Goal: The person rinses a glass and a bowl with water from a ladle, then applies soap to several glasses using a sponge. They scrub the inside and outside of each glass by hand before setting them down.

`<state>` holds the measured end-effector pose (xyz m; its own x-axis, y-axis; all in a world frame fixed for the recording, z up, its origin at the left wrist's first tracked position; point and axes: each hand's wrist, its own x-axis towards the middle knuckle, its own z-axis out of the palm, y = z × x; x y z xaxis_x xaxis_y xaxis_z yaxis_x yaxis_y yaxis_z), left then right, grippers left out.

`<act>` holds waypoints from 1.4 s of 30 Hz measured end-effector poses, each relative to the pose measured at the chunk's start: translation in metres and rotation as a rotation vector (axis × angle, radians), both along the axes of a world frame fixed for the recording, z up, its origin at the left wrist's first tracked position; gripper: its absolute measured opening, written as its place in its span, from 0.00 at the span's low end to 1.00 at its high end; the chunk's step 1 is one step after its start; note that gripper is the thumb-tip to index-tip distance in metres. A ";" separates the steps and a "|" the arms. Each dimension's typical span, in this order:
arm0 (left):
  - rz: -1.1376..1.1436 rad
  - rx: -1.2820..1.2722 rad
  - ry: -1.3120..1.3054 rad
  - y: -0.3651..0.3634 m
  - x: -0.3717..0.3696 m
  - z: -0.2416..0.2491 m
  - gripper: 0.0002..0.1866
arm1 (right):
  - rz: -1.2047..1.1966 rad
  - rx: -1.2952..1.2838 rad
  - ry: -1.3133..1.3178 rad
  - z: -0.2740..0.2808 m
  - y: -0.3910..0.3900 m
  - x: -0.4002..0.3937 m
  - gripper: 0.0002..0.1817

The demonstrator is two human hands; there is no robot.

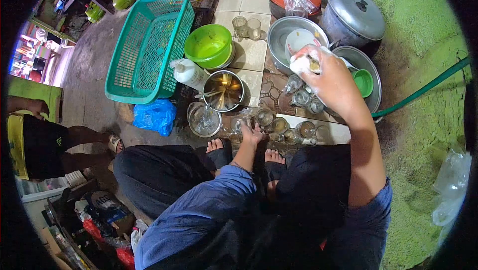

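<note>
My right hand [331,78] is raised over the metal basins, its fingers closed round a foam-covered sponge [312,65]. White suds coat the fingers. Low in the middle, my left hand [251,133] reaches down between my feet with its fingers apart, fingertips right at a clear glass [240,123]. Beside it stand more glasses, among them one glass [264,116] just past the fingers and another glass [280,125] to the right. Below my right hand, several wet glasses [301,97] are grouped by the large metal basin [279,38], which has a pale round dish inside.
At left lie a teal basket [112,66], a green bowl [214,56], a white bottle [190,74], a pot with cutlery [241,102] and a blue plastic bag [154,116]. A lidded pot [354,13] stands back right; a green hose [423,88] runs rightward. Another person's leg [89,134] is at left.
</note>
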<state>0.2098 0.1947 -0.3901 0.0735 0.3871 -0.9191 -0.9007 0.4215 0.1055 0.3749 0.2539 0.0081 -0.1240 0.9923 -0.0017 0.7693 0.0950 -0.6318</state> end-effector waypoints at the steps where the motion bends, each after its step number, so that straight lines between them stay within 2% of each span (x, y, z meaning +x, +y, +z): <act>1: 0.035 0.003 -0.022 0.001 0.000 -0.005 0.32 | -0.022 -0.046 -0.013 0.002 0.000 0.000 0.10; 3: 0.068 0.004 -0.045 0.003 0.000 -0.018 0.32 | -0.011 -0.025 -0.006 -0.001 0.000 0.001 0.11; 6: 0.127 0.145 0.013 0.003 -0.005 -0.069 0.28 | -0.010 -0.019 -0.011 -0.002 0.000 0.002 0.11; 8: 0.135 -0.071 0.037 0.004 -0.016 -0.080 0.22 | -0.018 -0.031 -0.020 -0.003 0.000 0.003 0.11; 10: 0.098 0.007 -0.024 -0.009 -0.044 -0.110 0.19 | 0.024 0.024 0.010 -0.007 0.001 0.004 0.11; 11: -0.071 0.484 -0.333 -0.019 -0.064 -0.145 0.19 | 0.026 0.030 0.012 -0.005 0.001 0.003 0.11; 14: -0.347 -0.007 0.118 -0.021 -0.053 -0.044 0.21 | 0.036 0.034 0.015 -0.003 -0.001 -0.001 0.11; 16: -0.467 0.238 0.331 -0.032 -0.063 -0.036 0.28 | 0.068 0.079 0.003 -0.005 0.000 -0.002 0.12; 17: -0.549 0.150 0.527 -0.036 -0.068 -0.042 0.35 | 0.066 0.084 0.005 -0.005 0.000 -0.002 0.12; 18: -0.549 0.154 0.530 -0.032 -0.085 -0.046 0.35 | 0.077 0.080 -0.030 -0.004 0.001 -0.002 0.12; 19: -0.762 0.142 0.793 -0.029 -0.090 -0.019 0.35 | 0.088 0.075 -0.065 -0.004 0.001 -0.002 0.14; 20: -1.136 0.079 1.165 -0.022 -0.091 0.030 0.35 | 0.086 0.080 -0.065 -0.006 0.001 -0.003 0.14; 21: -1.358 0.038 1.369 -0.015 -0.092 0.070 0.36 | 0.086 0.086 -0.101 -0.009 0.002 -0.003 0.14; 23: -1.586 0.090 1.575 -0.005 -0.095 0.121 0.37 | 0.082 0.099 -0.136 -0.012 0.002 -0.004 0.15; 26: -1.728 0.341 1.855 0.006 -0.103 0.141 0.38 | 0.051 0.112 -0.110 -0.012 0.000 -0.007 0.15; 27: -1.718 0.437 1.984 0.008 -0.104 0.147 0.36 | 0.039 0.090 -0.110 -0.012 0.000 -0.008 0.17; 28: -1.716 0.438 1.990 0.013 -0.105 0.150 0.36 | 0.027 0.066 -0.109 -0.011 0.000 -0.009 0.20; 30: -2.019 0.561 2.095 0.022 -0.110 0.156 0.23 | 0.005 0.039 -0.122 -0.011 0.001 -0.013 0.21; 31: -2.000 0.680 2.150 0.028 -0.118 0.148 0.22 | -0.015 0.009 -0.139 -0.011 0.001 -0.014 0.22; 32: -1.987 0.688 2.160 0.032 -0.121 0.154 0.22 | -0.018 0.020 -0.144 -0.014 0.002 -0.014 0.22; 34: -2.239 0.778 2.256 0.041 -0.126 0.165 0.13 | -0.013 0.057 -0.060 -0.023 0.006 -0.017 0.26; 35: -2.254 0.756 2.291 0.041 -0.123 0.184 0.08 | 0.005 0.061 -0.059 -0.021 0.005 -0.019 0.26; 38: -2.129 0.859 2.349 0.044 -0.120 0.236 0.07 | 0.044 0.046 -0.066 -0.038 0.019 -0.021 0.24; 40: -2.093 0.907 2.385 0.042 -0.116 0.287 0.07 | -0.018 0.007 -0.024 -0.050 0.028 -0.023 0.24; 42: -1.638 1.090 2.310 0.043 -0.116 0.323 0.12 | 0.154 0.259 -0.097 -0.060 0.035 -0.020 0.25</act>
<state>0.0939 0.2379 -0.0667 0.4600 0.8869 0.0433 0.8857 -0.4618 0.0488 0.3545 0.2890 -0.0523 -0.2845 0.9309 0.2292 0.7888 0.3632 -0.4959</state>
